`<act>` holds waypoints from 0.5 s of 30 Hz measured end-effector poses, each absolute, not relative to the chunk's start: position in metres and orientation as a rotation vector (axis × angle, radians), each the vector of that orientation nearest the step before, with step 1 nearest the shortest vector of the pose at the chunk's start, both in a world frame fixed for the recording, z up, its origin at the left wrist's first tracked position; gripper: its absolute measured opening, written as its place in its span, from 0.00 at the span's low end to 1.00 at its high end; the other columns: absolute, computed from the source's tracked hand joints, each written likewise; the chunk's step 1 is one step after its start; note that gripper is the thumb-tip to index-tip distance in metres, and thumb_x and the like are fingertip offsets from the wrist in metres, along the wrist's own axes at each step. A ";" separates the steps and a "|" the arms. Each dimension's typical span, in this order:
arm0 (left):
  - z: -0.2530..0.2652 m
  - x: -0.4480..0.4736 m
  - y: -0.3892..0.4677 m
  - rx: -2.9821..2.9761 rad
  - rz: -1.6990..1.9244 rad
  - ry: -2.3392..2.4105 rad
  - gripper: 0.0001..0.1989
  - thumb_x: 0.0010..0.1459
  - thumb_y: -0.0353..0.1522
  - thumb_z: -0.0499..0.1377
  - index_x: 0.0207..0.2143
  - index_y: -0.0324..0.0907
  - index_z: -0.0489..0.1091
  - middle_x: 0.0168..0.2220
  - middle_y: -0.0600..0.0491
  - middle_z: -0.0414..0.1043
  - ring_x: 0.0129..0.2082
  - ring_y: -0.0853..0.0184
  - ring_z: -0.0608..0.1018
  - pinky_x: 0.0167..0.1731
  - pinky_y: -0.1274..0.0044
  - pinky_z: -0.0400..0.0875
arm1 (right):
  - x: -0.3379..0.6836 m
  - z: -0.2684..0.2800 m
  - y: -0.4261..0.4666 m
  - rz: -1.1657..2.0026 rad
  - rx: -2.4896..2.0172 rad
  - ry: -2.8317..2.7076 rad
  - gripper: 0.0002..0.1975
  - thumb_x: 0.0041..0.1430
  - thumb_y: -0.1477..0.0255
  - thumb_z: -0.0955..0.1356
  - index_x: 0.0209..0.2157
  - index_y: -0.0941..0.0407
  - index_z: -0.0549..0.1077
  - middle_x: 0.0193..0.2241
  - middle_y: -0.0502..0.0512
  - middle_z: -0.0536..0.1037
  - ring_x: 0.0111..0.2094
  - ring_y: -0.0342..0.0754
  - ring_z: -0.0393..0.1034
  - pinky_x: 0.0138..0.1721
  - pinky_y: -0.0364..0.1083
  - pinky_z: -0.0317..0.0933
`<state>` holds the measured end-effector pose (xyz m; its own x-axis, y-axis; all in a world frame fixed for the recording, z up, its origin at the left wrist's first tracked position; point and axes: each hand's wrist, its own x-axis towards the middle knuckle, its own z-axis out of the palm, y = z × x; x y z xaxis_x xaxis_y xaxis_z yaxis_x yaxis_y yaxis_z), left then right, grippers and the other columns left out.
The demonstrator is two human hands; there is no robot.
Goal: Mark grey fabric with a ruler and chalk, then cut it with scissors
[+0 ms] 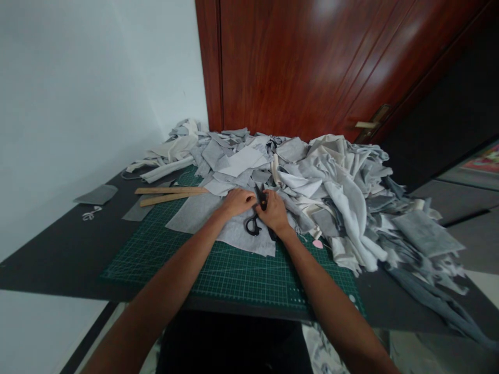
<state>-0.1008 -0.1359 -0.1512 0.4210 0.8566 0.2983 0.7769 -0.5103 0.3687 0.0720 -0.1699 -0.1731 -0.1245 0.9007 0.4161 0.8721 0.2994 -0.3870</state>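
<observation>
My right hand [274, 210] is closed around the middle of black scissors [253, 226]. Their blades point away from me and are spread a little, while the handle loops lie toward me. Just left of them, my left hand [238, 201] has its fingers curled together over grey fabric; what they pinch, if anything, is hidden. Beneath both hands a flat grey fabric piece [195, 214] covers part of a green cutting mat [241, 278]. A pale cut piece [240, 161] lies on other scraps beyond my hands.
Grey and white cloth is heaped [343, 182] along the back and right. Two wooden rulers [171, 195] lie left of my hands. A grey pocket-shaped piece [96, 195] and a white cord [91, 212] sit farther left. Pink chalk [317, 243] is at right. A wooden door [292, 67] stands behind.
</observation>
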 end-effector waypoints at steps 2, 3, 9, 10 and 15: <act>-0.151 -0.100 -0.136 2.499 0.679 1.462 0.14 0.63 0.32 0.56 0.27 0.46 0.78 0.26 0.52 0.78 0.30 0.59 0.79 0.33 0.72 0.62 | 0.072 -0.174 -0.171 0.056 -1.572 -1.987 0.24 0.60 0.66 0.68 0.56 0.61 0.68 0.49 0.68 0.78 0.50 0.63 0.73 0.52 0.56 0.64; -0.151 -0.100 -0.136 2.500 0.679 1.466 0.14 0.63 0.32 0.56 0.26 0.46 0.78 0.26 0.52 0.78 0.30 0.60 0.79 0.33 0.72 0.62 | 0.071 -0.174 -0.171 0.052 -1.571 -1.986 0.24 0.60 0.67 0.68 0.56 0.61 0.68 0.49 0.68 0.79 0.50 0.63 0.73 0.53 0.56 0.64; -0.153 -0.099 -0.135 2.507 0.674 1.489 0.14 0.63 0.33 0.57 0.25 0.46 0.77 0.25 0.52 0.77 0.29 0.60 0.78 0.33 0.72 0.62 | 0.071 -0.173 -0.172 0.067 -1.577 -2.002 0.23 0.61 0.68 0.67 0.56 0.62 0.68 0.50 0.69 0.79 0.51 0.64 0.73 0.53 0.57 0.63; -0.153 -0.099 -0.135 2.509 0.669 1.492 0.14 0.63 0.33 0.57 0.25 0.46 0.77 0.25 0.52 0.77 0.29 0.60 0.78 0.33 0.72 0.62 | 0.071 -0.172 -0.172 0.070 -1.585 -2.008 0.23 0.61 0.68 0.67 0.56 0.62 0.68 0.50 0.69 0.79 0.52 0.64 0.73 0.53 0.56 0.63; -0.152 -0.098 -0.136 2.519 0.646 1.505 0.14 0.63 0.32 0.56 0.26 0.46 0.77 0.26 0.52 0.78 0.30 0.60 0.78 0.34 0.72 0.63 | 0.070 -0.169 -0.173 0.086 -1.600 -2.025 0.23 0.62 0.69 0.67 0.57 0.63 0.69 0.50 0.69 0.79 0.52 0.64 0.72 0.54 0.56 0.63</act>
